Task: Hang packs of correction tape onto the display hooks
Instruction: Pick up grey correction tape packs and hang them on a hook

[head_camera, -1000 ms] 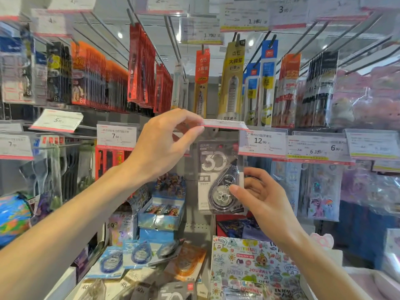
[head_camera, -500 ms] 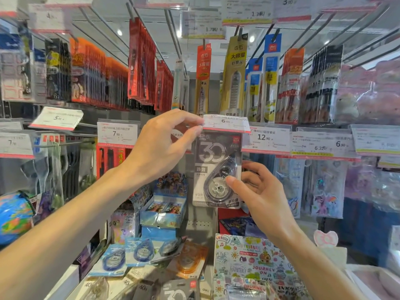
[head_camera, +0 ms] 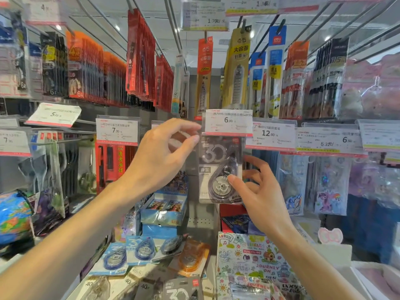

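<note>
A grey correction tape pack (head_camera: 218, 161) marked "30" hangs straight down under a price tag (head_camera: 228, 122) reading 6.00; the hook itself is hidden behind that tag. My right hand (head_camera: 257, 191) touches the pack's front with the thumb tip, its fingers spread just off the pack's right edge. My left hand (head_camera: 160, 156) hovers at the tag's left edge with thumb and forefinger loosely curled and holding nothing. Several more correction tape packs, blue (head_camera: 140, 252), orange (head_camera: 192, 258) and grey (head_camera: 179, 289), lie on the shelf below.
Pen packs hang on long hooks (head_camera: 138, 53) overhead. Price tags (head_camera: 116, 131) line the row left and right. Sticker sheets (head_camera: 324, 185) hang at right. A patterned notebook (head_camera: 249, 260) and small boxes (head_camera: 164, 208) sit below, a globe (head_camera: 13, 215) at far left.
The price tag has dropped from flat to hanging upright as my left hand let it go. The pack rose under the tag, and my right hand's fingers came off it.
</note>
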`<state>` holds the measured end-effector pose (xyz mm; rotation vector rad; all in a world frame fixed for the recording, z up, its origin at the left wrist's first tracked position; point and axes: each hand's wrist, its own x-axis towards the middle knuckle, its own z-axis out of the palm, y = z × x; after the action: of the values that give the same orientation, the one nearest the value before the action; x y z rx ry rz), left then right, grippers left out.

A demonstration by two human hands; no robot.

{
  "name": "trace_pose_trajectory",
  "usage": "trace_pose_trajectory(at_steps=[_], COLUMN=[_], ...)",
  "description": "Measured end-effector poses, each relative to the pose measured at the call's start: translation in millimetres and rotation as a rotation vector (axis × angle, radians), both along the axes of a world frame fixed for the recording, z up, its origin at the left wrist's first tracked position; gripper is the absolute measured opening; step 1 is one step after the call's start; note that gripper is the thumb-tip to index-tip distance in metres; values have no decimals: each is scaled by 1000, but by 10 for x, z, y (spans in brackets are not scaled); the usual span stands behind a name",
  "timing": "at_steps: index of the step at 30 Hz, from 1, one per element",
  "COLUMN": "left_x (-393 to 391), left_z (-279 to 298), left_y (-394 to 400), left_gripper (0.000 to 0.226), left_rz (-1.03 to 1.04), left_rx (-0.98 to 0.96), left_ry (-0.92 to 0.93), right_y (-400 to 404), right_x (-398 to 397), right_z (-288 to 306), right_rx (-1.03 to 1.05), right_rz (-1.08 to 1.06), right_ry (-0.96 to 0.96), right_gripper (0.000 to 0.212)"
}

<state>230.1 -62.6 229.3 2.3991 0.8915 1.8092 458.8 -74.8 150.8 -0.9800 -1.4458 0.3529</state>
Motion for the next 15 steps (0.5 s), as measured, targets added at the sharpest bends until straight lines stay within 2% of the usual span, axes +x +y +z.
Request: trace_pose_trajectory(at_steps=[5, 8, 10, 15], left_x=[132, 282, 360, 497], left_z=[-650, -929, -999, -979], left_y=[164, 347, 510, 948], left_gripper=[20, 39, 51, 64], left_rz=[-9, -20, -39, 0], left_rx=[-153, -201, -244, -363], left_ry=[-58, -88, -97, -103], right_y=[161, 280, 375, 672], right_x=[-4, -22, -27, 22], right_z=[-49, -67, -70, -60], right_rx=[35, 27, 18, -42], right_rz=[-52, -73, -84, -109], right_ry=[-70, -95, -109, -61], right_gripper=[60, 56, 54, 50])
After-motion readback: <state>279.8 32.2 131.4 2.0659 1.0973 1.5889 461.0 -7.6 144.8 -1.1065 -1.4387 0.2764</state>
